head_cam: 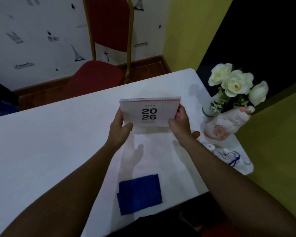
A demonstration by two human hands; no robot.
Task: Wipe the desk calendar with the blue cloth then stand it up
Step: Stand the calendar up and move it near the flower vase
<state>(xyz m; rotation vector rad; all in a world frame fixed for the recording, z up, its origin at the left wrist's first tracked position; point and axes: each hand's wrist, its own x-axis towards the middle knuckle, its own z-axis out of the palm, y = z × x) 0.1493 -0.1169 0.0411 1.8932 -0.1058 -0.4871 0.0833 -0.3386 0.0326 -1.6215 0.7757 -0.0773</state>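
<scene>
The desk calendar [149, 111] is white with "2026" printed in black and a spiral binding along its top edge. It is held tilted up over the white table [49, 142]. My left hand [120, 129] grips its lower left corner, and my right hand [182, 123] grips its right edge and lower right corner. The blue cloth [139, 194] lies folded flat on the table near the front edge, below and between my forearms, with neither hand on it.
A vase of white flowers [232, 82] stands at the table's right edge, with a ceramic figurine [225, 124] and small white ornaments [227, 154] in front of it. A red chair [99, 74] stands behind the table. A yellow-green wall lies to the right.
</scene>
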